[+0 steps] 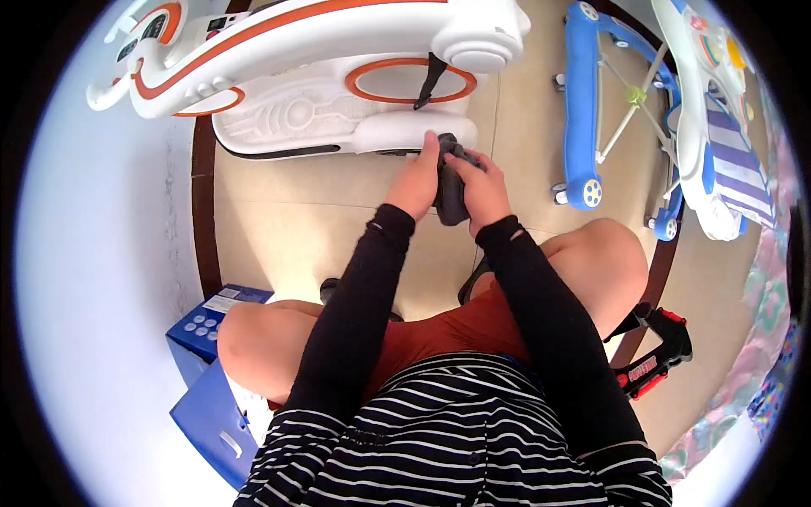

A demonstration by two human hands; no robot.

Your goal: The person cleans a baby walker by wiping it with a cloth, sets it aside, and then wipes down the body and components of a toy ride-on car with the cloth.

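Note:
Both my hands are closed on a dark grey bundle (451,198) that looks like folded cloth, held over the floor between my knees. My left hand (414,184) grips its left side, with the thumb pointing up along it. My right hand (485,190) has its fingers bent over the upper right part. Just beyond the hands stands a white ride-on toy (321,51) with orange trim and a black strap (431,82). The bundle's top end is close to the toy's lower edge; whether they touch I cannot tell.
A blue baby walker (583,110) on small wheels stands at the right, its white tray and striped seat turned sideways. Blue boxes (207,406) sit by the wall at the lower left. A black and red frame (663,351) lies beside my right knee. Floral fabric (743,338) hangs at the right edge.

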